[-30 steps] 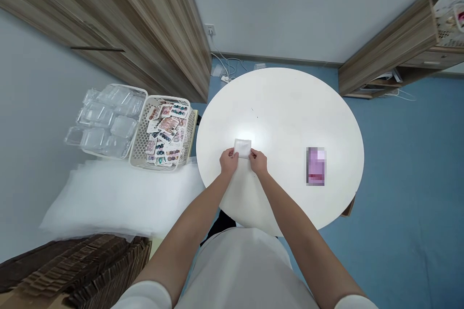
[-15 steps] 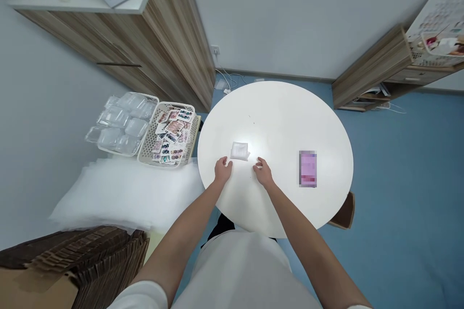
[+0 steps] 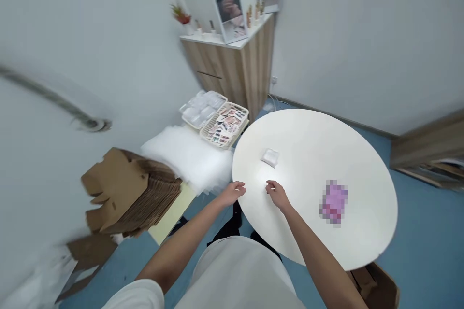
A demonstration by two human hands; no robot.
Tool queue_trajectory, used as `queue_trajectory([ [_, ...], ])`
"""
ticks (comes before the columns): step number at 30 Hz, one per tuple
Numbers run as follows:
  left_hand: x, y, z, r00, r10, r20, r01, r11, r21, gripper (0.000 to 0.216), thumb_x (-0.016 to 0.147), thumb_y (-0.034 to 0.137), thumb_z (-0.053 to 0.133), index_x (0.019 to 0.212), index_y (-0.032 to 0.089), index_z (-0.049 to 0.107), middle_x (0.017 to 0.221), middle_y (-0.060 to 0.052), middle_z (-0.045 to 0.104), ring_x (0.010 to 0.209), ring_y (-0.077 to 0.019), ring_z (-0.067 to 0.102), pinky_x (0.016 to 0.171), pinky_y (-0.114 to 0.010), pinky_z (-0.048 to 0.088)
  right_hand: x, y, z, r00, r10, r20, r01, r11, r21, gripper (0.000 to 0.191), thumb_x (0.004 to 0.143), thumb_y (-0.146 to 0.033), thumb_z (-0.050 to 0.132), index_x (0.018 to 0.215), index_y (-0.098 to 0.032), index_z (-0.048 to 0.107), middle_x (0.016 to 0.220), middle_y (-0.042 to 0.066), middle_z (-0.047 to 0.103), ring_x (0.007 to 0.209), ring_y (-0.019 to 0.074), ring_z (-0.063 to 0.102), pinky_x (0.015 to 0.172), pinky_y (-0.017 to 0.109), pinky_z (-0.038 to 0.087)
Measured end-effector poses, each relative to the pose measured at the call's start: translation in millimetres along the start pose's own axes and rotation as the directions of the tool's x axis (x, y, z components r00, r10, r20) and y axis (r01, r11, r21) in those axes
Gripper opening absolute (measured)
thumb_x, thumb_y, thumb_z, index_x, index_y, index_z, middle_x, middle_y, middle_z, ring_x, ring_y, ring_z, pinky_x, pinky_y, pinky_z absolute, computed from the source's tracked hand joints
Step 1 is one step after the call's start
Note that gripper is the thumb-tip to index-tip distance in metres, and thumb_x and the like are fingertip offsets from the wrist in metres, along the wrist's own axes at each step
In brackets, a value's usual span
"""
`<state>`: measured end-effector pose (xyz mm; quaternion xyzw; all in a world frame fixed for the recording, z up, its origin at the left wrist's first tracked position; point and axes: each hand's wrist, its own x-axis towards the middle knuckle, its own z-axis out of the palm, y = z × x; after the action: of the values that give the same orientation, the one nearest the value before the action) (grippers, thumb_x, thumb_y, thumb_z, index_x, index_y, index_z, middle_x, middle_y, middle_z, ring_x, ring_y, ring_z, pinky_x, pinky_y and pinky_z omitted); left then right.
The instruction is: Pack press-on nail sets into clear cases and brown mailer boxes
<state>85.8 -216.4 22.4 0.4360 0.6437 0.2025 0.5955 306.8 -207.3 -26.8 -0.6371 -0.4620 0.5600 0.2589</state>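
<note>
A small white wrapped packet lies on the round white table, toward its left side. My left hand is at the table's left edge, fingers stretched out and nothing in it. Over the table, nearer to me than the packet, is my right hand; its fingers are loosely bent and apart, holding nothing. Neither hand touches the packet.
A blurred-out pink item lies on the table's right part. To the left are a basket of patterned cards, a basket of clear plastic boxes, a white foam sheet stack and folded cardboard boxes.
The view has swung left, bringing the cardboard stack and wall pipe into sight. My hands have drawn back from the packet, the left one to the table's edge.
</note>
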Motion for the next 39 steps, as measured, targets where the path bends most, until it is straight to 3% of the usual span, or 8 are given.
queue_trajectory([
  [7,-63.9,-17.4,-68.5,0.915,0.22,-0.338,-0.248,0.968,-0.039,0.035,0.069,0.037,0.062,0.099,0.018,0.061,0.095,-0.009,0.063,0.083,-0.0192,0.06,0.075,-0.031,0.047,0.9,-76.4,82.9,0.937,-0.234,0.259,0.282,0.945,-0.168,0.032,0.073,-0.034,0.048,0.1,-0.02,0.056,0.087,0.003,0.061,0.068,0.0148,0.058,0.062,0.03,0.046],
  [10,-98.6,-31.8,-123.9,0.76,0.288,-0.583,-0.256,0.957,0.139,0.031,0.072,0.036,0.058,0.099,0.021,0.06,0.098,-0.008,0.062,0.09,-0.022,0.057,0.081,-0.035,0.045,-2.1,-109.0,135.7,0.852,-0.347,0.391,0.466,0.844,-0.266,0.034,0.073,-0.035,0.051,0.103,-0.02,0.056,0.091,0.004,0.061,0.073,0.0151,0.058,0.068,0.031,0.046],
  [14,-151.2,-67.2,-204.5,0.497,0.345,-0.796,-0.04,0.926,0.377,0.029,0.075,0.037,0.054,0.101,0.025,0.059,0.11,-0.008,0.056,0.108,-0.0271,0.047,0.095,-0.04,0.033,-11.9,-158.1,222.2,0.704,-0.498,0.506,0.695,0.63,-0.347,0.044,0.072,-0.039,0.058,0.112,-0.021,0.051,0.099,0.006,0.058,0.08,0.0167,0.057,0.073,0.032,0.045],
  [17,-178.5,-101.4,-252.0,0.4,0.302,-0.866,0.124,0.918,0.377,0.031,0.075,0.038,0.054,0.103,0.027,0.058,0.116,-0.01,0.053,0.114,-0.0302,0.042,0.098,-0.043,0.028,-23.5,-191.1,290.2,0.616,-0.556,0.558,0.787,0.47,-0.401,0.047,0.076,-0.038,0.055,0.119,-0.023,0.047,0.1,0.007,0.057,0.083,0.0186,0.055,0.076,0.034,0.044],
  [23,-185.7,-143.3,-290.3,0.566,0.342,-0.75,0.136,0.858,0.495,0.027,0.075,0.032,0.055,0.101,0.027,0.06,0.106,-0.007,0.059,0.104,-0.0274,0.05,0.099,-0.042,0.024,-34.3,-233.4,381.4,0.573,-0.583,0.576,0.78,0.172,-0.602,0.04,0.079,-0.027,0.049,0.119,-0.022,0.045,0.105,0.012,0.054,0.096,0.0262,0.05,0.077,0.037,0.041],
  [29,-183.6,-146.9,-290.7,0.727,0.283,-0.626,0.136,0.834,0.535,0.025,0.084,0.023,0.039,0.091,0.022,0.063,0.092,-0.006,0.063,0.086,-0.0205,0.058,0.082,-0.034,0.04,-24.6,-250.9,405.7,0.739,-0.427,0.52,0.588,0.032,-0.808,0.019,0.082,-0.021,0.04,0.098,-0.018,0.05,0.098,0.013,0.057,0.087,0.024,0.055,0.069,0.033,0.039],
  [35,-189.0,-153.4,-297.6,0.639,0.307,-0.705,0.124,0.864,0.489,0.03,0.082,0.028,0.044,0.107,0.017,0.055,0.106,-0.009,0.059,0.096,-0.023,0.055,0.082,-0.033,0.041,-25.0,-252.7,399.6,0.789,-0.449,0.418,0.54,0.185,-0.821,0.024,0.087,-0.027,0.026,0.099,-0.018,0.045,0.079,0.009,0.059,0.069,0.021,0.055,0.057,0.028,0.034],
  [39,-187.9,-156.2,-306.0,0.608,0.303,-0.734,0.099,0.888,0.449,0.049,0.079,0.033,0.049,0.124,0.016,0.042,0.123,-0.013,0.049,0.111,-0.028,0.047,0.088,-0.038,0.039,-31.8,-257.6,393.7,0.755,-0.528,0.389,0.607,0.339,-0.719,0.03,0.088,-0.029,0.02,0.106,-0.017,0.04,0.072,0.008,0.058,0.061,0.0208,0.052,0.055,0.028,0.033],
])
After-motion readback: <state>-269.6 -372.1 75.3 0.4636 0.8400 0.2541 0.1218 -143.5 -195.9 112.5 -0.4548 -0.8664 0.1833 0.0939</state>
